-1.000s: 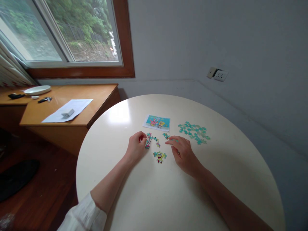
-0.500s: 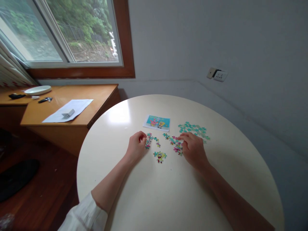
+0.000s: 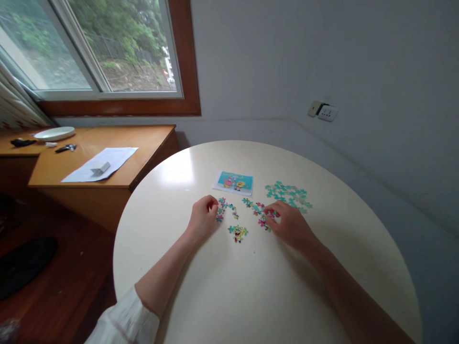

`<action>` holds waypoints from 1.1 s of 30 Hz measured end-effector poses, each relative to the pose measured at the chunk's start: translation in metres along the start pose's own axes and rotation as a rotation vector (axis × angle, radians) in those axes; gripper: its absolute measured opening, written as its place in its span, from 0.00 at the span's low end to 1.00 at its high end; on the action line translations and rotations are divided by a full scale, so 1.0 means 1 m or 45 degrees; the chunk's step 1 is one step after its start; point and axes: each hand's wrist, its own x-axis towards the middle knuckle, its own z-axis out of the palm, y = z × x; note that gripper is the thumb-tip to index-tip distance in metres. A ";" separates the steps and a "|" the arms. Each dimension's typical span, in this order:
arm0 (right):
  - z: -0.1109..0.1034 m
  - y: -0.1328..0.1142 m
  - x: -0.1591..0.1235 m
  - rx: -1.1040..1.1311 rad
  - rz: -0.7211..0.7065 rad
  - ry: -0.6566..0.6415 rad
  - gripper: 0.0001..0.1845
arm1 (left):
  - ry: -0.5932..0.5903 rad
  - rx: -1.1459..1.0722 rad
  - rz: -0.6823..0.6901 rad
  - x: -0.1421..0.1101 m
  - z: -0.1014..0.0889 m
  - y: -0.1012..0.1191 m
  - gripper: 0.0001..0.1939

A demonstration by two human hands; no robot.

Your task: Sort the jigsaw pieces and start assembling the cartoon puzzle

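Right hand [image 3: 291, 226] drawn aside; mixed pieces [image 3: 263, 221] now largely exposed on my round counter [image 3: 215, 296].

Compared with a second ago, I can see more of the right-hand colored cluster, so its shapes are easier to compare. Right fingers bent, at its outer edge; grip on a piece: cannot tell. Left hand [image 3: 201, 217] in the same spot, fingers curled beside the pink-and-teal pieces [image 3: 221, 204]; contents hidden from me. Teal pile [image 3: 280, 188] lies beyond the right hand, toward the far side. Picture card [image 3: 234, 181] flat, beyond both colored groups. Smallest: yellow cartoon section [image 3: 237, 232], on the near side between the hands, apart from both.
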 end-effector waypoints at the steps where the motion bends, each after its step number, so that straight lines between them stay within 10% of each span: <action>1: -0.001 0.000 0.000 -0.006 0.006 -0.034 0.07 | -0.002 0.000 -0.001 0.000 0.000 0.000 0.06; 33: -0.002 -0.003 0.000 0.167 -0.026 -0.279 0.07 | -0.007 0.003 0.013 0.000 0.001 0.000 0.06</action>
